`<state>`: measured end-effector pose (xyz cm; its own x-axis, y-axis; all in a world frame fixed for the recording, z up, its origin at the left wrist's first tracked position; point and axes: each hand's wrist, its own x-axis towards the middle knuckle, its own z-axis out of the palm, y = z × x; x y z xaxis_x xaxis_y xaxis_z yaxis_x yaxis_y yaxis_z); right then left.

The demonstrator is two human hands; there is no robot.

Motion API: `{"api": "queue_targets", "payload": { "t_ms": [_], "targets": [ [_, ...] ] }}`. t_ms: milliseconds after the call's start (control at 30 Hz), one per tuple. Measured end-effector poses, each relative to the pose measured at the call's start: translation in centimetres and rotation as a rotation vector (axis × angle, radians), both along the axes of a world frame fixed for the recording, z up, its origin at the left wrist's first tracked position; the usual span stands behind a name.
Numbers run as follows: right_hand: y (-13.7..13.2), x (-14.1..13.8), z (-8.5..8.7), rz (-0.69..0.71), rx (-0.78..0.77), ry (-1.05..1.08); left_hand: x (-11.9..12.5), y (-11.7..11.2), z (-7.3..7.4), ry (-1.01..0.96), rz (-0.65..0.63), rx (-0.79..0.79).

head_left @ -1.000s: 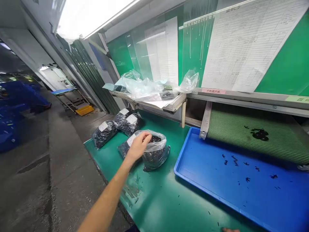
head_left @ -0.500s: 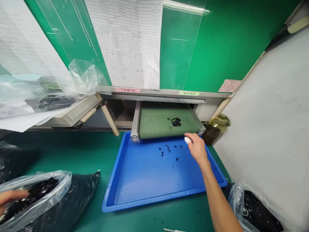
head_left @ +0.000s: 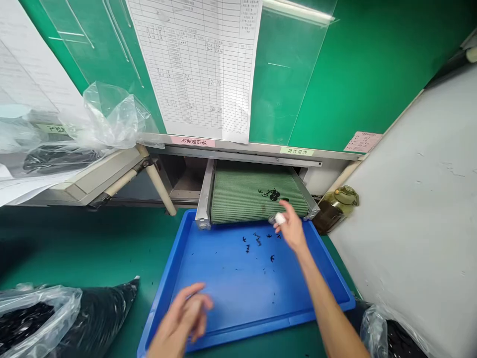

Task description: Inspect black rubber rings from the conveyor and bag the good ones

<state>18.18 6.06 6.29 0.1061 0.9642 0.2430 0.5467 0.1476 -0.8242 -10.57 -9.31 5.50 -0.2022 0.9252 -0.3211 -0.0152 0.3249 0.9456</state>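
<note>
A blue tray lies on the green bench below the end of a green conveyor belt. Small black parts are scattered in the tray, and a few more black parts sit on the belt. My right hand reaches over the tray's far edge to the belt's end, fingers pinched, a white cot on one fingertip. My left hand hovers over the tray's near left corner, fingers loosely apart and blurred, holding nothing that I can see.
An opened plastic bag of black parts lies at the lower left; another bag shows at the lower right. A brown glass jar stands right of the belt. A shelf with plastic bags juts out on the left. Paper sheets hang on the green back wall.
The view swung right from the bags to the tray. My left hand left the open bag and came over the tray's near corner. My right hand shifted slightly left along the belt's end.
</note>
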Motion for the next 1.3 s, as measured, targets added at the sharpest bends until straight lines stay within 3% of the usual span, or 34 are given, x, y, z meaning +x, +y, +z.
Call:
{"api": "queue_targets", "payload": {
  "t_ms": [67,167,233,333,400,500,600,700,800,867,1000,1100,1200,1300],
  "targets": [
    [-3.7,-2.8,-1.9,0.104,-0.084,0.073,4.4,2.7,-1.3,-0.174,-0.183,0.004],
    [-8.7,-5.7,-4.3,0.199,-0.297,0.332,8.6,5.7,-3.7,-0.199,-0.312,0.021],
    [-11.0,-6.2,-5.1,0.218,-0.345,0.389,9.6,6.3,-5.2,-0.143,-0.399,0.051],
    [-12.8,-5.8,-5.3,0.278,-0.419,0.386,9.4,5.1,-6.8,-0.058,-0.435,0.097],
    [-13.1,-5.7,-5.0,0.323,-0.458,0.333,9.1,4.1,-7.2,-0.001,-0.410,0.108],
    [-13.1,-6.3,-4.8,0.327,-0.353,0.207,9.0,3.1,-6.7,0.058,-0.347,0.122],
    [-12.8,-7.3,-5.1,0.286,-0.234,0.162,9.4,3.1,-6.0,-0.009,-0.258,0.097],
    [-12.1,-7.7,-5.4,0.247,-0.236,0.138,9.8,3.4,-5.5,-0.104,-0.227,0.081],
    [-10.4,-6.5,-4.7,0.299,-0.283,0.063,9.7,4.0,-5.0,-0.154,-0.262,0.106],
    [-8.2,-4.6,-3.4,0.233,-0.229,-0.103,9.3,4.3,-4.5,-0.189,-0.260,0.081],
    [-0.9,0.7,0.7,-0.054,-0.058,-0.313,8.1,4.5,-3.5,-0.380,-0.179,-0.008],
    [5.3,3.3,3.0,-0.109,-0.019,-0.350,7.4,3.9,-3.1,-0.561,-0.129,-0.068],
    [9.7,4.0,3.6,-0.086,-0.075,-0.347,7.2,3.2,-3.2,-0.642,-0.174,-0.097],
    [11.6,4.0,3.3,-0.060,-0.133,-0.305,7.2,2.8,-3.9,-0.650,-0.191,-0.124]
  ]
}}
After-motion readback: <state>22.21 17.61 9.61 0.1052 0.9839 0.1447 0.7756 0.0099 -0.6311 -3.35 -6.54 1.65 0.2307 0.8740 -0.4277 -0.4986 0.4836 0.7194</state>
